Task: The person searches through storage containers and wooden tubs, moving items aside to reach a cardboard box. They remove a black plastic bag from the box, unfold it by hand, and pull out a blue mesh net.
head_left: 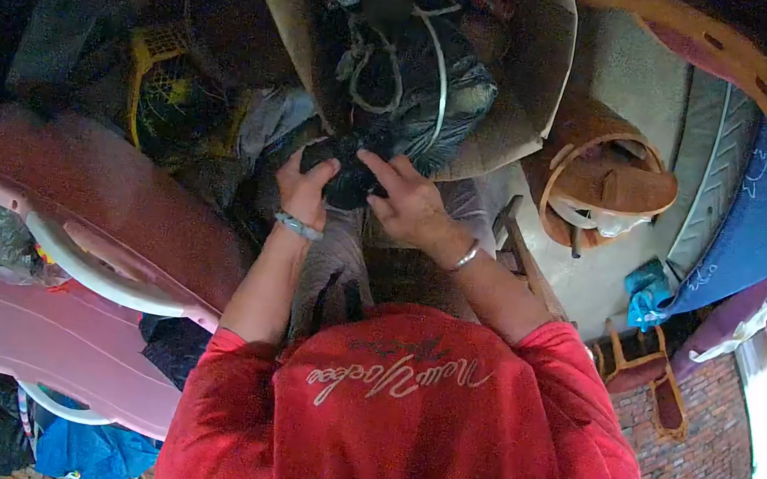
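Black plastic, apparently part of a black bag (347, 180), lies between my two hands. My left hand (305, 188) is closed on its left side, thumb on top. From the right, my right hand (409, 205) grips the same plastic with bent fingers and thumb, the index finger stretched over it. Just beyond my hands, a larger dark plastic bundle (462, 101) sits in an open cardboard box (533, 62), with a pale cord (444, 77) looped over it. The plastic hides what the bag holds, if anything.
Pink plastic tubs (35, 323) with white handles stand at left, below a yellow crate (156, 59). A round wooden container (568, 169) stands to the right of the box. Farther right are a blue covered panel (763, 212) and a wooden chair (641, 369) on brick floor.
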Motion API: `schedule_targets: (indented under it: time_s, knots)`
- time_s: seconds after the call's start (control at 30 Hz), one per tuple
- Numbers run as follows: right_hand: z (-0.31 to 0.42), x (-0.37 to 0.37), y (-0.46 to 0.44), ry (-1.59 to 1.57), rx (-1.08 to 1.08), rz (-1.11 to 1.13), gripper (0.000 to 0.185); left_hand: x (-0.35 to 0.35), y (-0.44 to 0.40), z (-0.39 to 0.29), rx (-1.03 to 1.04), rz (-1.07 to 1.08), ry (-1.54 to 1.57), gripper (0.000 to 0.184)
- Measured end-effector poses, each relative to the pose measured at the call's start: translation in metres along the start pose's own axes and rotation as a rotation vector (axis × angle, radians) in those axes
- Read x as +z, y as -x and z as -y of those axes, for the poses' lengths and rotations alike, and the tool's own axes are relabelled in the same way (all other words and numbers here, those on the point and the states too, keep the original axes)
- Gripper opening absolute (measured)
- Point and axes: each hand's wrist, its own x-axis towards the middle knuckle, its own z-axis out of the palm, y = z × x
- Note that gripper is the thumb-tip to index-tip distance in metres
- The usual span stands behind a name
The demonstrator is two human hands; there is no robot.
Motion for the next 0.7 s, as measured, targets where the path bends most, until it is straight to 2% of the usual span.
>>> schedule_targets:
  time_s: [0.07,0.1,0.13,0.17,0.2,0.23,0.3,0.33,0.4,0.43,0.47,0.5,0.57,0.6,0.63,0.67,0.7]
  knots:
    - [0.007,-0.016,0.013,-0.001,-0.004,0.008,0.061,0.001,0.022,-0.008,0.182,0.267,0.094,0.032]
    - [0.003,-0.024,0.023,-0.04,-0.049,-0.106,0.062,0.002,0.034,-0.012,0.195,0.266,0.1,0.032]
    - [-0.001,-0.032,0.033,-0.08,-0.095,-0.219,0.063,0.002,0.046,-0.016,0.344,0.286,-0.091,0.033]
    - [-0.008,-0.039,0.044,-0.216,0.04,-0.306,0.061,0.0,0.057,-0.02,0.494,0.3,-0.283,0.034]
    - [-0.017,-0.046,0.052,-0.353,0.173,-0.39,0.059,-0.007,0.063,-0.017,0.394,0.356,-0.29,0.035]
    - [-0.024,-0.055,0.054,-0.351,0.159,-0.39,0.059,-0.01,0.073,-0.018,0.407,0.353,-0.284,0.035]
    - [-0.033,-0.071,0.051,-0.164,0.336,-0.489,0.055,-0.017,0.096,-0.019,0.504,0.486,-0.262,0.035]
    - [-0.03,-0.072,0.046,-0.163,0.317,-0.492,0.055,-0.021,0.106,-0.024,0.531,0.488,-0.318,0.035]
    - [-0.019,-0.068,0.036,-0.639,0.476,-0.405,0.041,-0.026,0.127,-0.034,0.539,0.521,-0.275,0.036]
    - [-0.02,-0.064,0.035,-0.641,0.465,-0.403,0.041,-0.029,0.14,-0.037,0.523,0.564,-0.24,0.037]
    - [-0.026,-0.06,0.031,-0.489,0.363,-0.404,0.033,-0.035,0.151,-0.045,0.449,0.577,-0.19,0.039]
    - [-0.028,-0.06,0.027,-0.34,0.265,-0.408,0.027,-0.038,0.158,-0.053,0.463,0.579,-0.193,0.039]
    - [-0.02,-0.085,0.029,-0.181,0.227,-0.463,0.017,-0.047,0.17,-0.066,0.252,0.523,0.231,0.04]
    - [0.004,-0.103,0.033,-0.448,0.345,-0.516,0.016,-0.054,0.17,-0.069,0.248,0.569,0.351,0.039]
    - [-0.003,-0.111,0.034,-0.419,0.349,-0.619,0.015,-0.06,0.168,-0.072,0.26,0.579,0.342,0.039]
    - [-0.008,-0.124,0.036,-0.461,0.554,-0.592,0.018,-0.066,0.166,-0.073,0.242,0.614,0.415,0.04]
    - [-0.032,-0.123,0.037,-0.546,0.516,-0.631,0.016,-0.073,0.165,-0.071,0.219,0.646,0.484,0.041]
